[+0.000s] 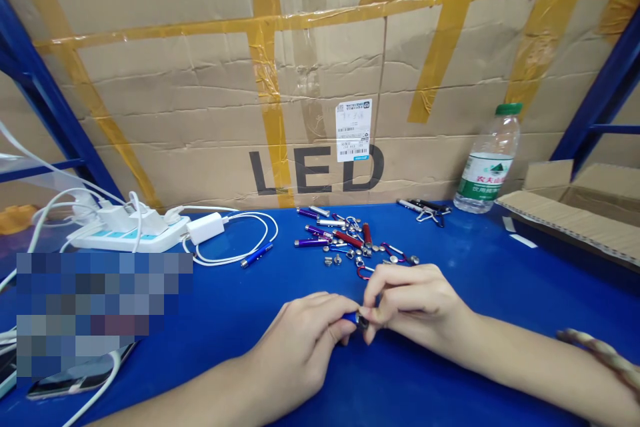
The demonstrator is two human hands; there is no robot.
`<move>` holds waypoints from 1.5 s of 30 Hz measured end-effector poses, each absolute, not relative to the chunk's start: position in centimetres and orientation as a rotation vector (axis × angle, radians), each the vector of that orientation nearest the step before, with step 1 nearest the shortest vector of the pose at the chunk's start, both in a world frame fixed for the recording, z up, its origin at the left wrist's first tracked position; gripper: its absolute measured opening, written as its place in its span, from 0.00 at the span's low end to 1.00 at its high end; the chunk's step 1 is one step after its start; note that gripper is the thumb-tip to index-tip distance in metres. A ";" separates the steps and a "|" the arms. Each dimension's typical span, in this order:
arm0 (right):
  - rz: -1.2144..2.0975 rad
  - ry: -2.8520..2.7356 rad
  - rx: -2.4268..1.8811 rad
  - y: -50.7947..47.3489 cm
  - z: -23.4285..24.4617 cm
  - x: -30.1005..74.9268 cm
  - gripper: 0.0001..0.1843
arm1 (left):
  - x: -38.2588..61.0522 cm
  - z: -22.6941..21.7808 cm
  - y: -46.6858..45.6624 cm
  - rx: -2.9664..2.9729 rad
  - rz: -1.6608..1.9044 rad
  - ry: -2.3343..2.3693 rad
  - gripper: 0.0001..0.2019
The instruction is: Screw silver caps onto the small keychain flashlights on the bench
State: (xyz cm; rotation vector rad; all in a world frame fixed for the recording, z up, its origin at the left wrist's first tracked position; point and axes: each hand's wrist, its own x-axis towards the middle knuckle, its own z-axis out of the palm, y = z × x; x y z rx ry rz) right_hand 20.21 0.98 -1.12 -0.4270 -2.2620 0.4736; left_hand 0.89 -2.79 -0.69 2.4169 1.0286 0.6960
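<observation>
My left hand (310,340) is closed round a small blue flashlight (352,316), and only its end shows past the thumb and forefinger. At that end, the fingertips of my right hand (415,300) pinch the dark metallic tip (362,323). Most of the barrel is hidden in my left palm. Beyond my hands lies a loose group of purple flashlights (313,243), red flashlights (350,239), small metal end pieces (337,259) and a red carabiner clip (365,272), close to my right knuckles.
A blue flashlight (257,255) lies alone near the white charger block (206,228). Left are a cable-laden power strip (165,235) and a phone (80,377). A water bottle (489,160), an open carton (590,227) and pens with clips (425,208) stand or lie at right.
</observation>
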 end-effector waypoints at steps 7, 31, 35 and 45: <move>0.437 -2.185 -0.419 0.5 -0.9 19.7 0.09 | 0.9 -0.9 -2.9 2.412 0.748 0.969 0.11; 1.012 -1.913 -0.988 0.2 -1.1 18.3 0.23 | 1.4 -1.0 -2.7 2.370 0.927 1.244 0.10; 1.167 -1.869 -1.019 0.7 -1.2 18.1 0.20 | 1.4 -0.7 -2.7 2.318 0.991 1.213 0.12; 0.961 -1.943 -1.033 1.0 -0.9 16.9 0.21 | 1.2 -0.6 -2.7 2.148 1.032 1.278 0.08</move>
